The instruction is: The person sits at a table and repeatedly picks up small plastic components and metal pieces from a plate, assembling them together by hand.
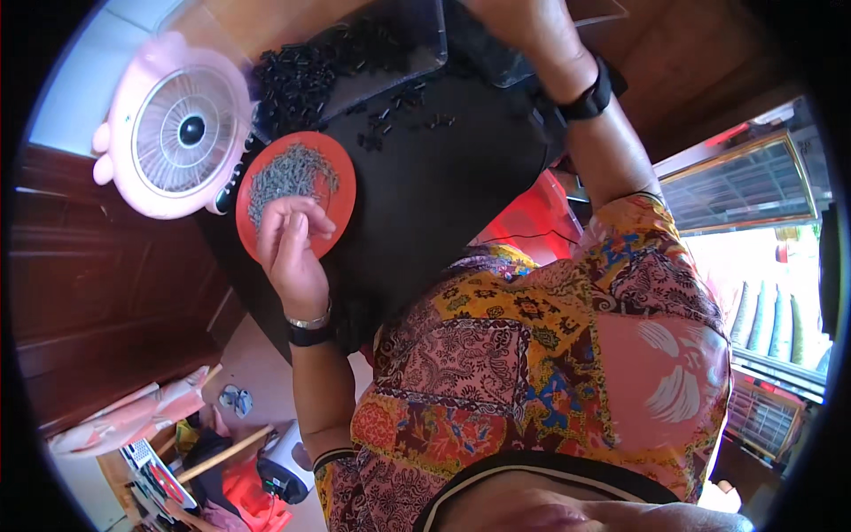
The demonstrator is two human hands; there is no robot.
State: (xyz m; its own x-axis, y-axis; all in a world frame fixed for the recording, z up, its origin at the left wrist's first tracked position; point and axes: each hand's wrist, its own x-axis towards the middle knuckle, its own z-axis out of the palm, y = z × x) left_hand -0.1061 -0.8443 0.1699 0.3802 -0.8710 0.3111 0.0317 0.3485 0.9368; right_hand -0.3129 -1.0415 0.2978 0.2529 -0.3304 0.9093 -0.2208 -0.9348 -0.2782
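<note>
My left hand (297, 257) is over the near edge of an orange-red plate (345, 191). Its thumb and fingers are curled together in a pinch; whatever may be between them is too small to make out. A heap of small grey metal pieces (288, 176), perhaps screws, lies on the plate. Reaching to the far side of the table, my right hand (525, 25) is cut off by the upper edge, so its fingers are hidden. Close to it are a clear plastic container (507, 75) and a larger clear bin (439, 58).
Short black tube-like parts (297, 84) are piled at the far left, with several strewn across the black tabletop (425, 191). A pink fan (160, 133) stands left of the plate. Beyond the table's right edge is a red plastic object (536, 217).
</note>
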